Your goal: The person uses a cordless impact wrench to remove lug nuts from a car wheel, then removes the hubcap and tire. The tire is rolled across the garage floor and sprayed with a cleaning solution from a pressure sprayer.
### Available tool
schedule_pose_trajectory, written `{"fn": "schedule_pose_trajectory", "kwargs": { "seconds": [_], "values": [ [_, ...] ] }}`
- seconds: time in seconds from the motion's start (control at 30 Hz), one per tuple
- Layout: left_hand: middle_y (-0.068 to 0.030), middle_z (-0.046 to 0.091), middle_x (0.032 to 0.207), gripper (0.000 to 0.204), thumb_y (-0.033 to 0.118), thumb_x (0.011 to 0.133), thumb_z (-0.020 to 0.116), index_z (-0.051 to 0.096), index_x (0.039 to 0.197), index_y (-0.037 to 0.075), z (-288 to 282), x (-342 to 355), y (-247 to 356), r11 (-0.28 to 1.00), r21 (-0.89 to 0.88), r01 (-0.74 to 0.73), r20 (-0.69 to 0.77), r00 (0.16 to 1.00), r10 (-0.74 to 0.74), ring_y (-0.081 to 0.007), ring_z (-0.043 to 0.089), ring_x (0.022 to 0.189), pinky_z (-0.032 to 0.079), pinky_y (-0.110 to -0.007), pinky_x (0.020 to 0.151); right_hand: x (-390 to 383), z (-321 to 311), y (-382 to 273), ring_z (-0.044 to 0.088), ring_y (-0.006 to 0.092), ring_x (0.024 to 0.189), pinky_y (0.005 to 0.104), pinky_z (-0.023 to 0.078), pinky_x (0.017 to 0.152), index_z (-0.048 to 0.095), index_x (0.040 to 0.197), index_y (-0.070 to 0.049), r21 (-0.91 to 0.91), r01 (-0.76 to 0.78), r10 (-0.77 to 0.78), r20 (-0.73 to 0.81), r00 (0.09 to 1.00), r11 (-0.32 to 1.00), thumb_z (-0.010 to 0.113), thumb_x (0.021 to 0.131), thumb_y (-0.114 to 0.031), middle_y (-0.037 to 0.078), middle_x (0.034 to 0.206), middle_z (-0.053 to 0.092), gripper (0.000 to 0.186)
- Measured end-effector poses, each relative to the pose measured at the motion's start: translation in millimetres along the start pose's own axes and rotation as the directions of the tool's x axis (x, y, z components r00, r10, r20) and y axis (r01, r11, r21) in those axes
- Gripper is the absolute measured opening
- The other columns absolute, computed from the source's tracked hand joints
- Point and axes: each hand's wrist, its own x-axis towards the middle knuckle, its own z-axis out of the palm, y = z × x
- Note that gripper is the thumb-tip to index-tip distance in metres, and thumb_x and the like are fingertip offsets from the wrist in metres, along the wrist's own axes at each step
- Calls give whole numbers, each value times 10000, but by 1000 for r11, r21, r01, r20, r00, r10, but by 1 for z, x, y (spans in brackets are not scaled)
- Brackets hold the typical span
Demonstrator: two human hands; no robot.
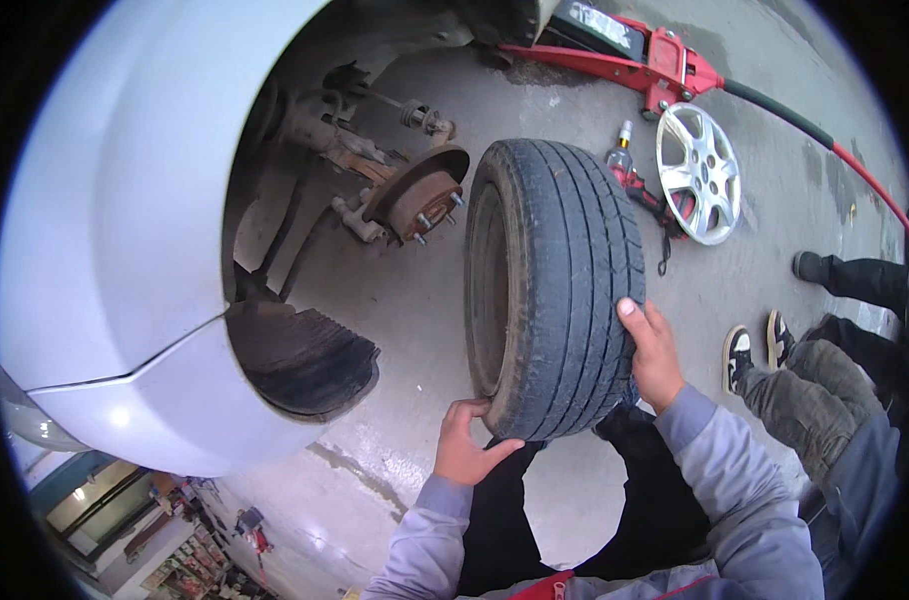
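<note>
A black car wheel [580, 270] with a grooved, worn tyre stands upright in front of me, between my hands. My left hand [467, 448] grips its near lower edge, thumb on the tread and fingers curled toward the inner side. On the tread's right edge rests the thumb of my right hand [652, 355]; its fingers wrap the far sidewall and are partly hidden. To the left of the wheel, apart from it, is a rusty brake hub [430, 200] with bare studs, inside the open wheel arch of a light-coloured car [125, 230].
A red floor jack [665, 62] reaches under the car at the top. Right of the wheel, a silver wheel cover [699, 175] lies beside a red and black impact wrench [637, 180]. People's legs [815, 400] are at the right. Shelves [180, 560] stand at lower left.
</note>
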Motion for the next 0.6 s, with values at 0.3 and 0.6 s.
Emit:
{"fn": "schedule_pose_trajectory", "kwargs": {
  "seconds": [0.3,0.6],
  "values": [
    [-276,607,1435,921,519,875,857,513,1474,-91,-33,15,62,949,-165,270,162,956,-244,-361,612,1328,472,-450,1140,-37,-56,35,560,235,1322,397,405,1159,508,1451,71,-228,-239,283,187,941,944,690,1005,-513,159,1377,636,757],
    [-267,609,1440,869,484,975,782,465,1489,-141,31,58,133,708,-493,506,297,863,-409,-281,623,1314,488,-387,1107,-67,-57,63,657,239,1225,375,490,1095,562,1441,69,297,-245,253,11,967,923,701,1023,-483,167,1366,679,706]
  ]
}}
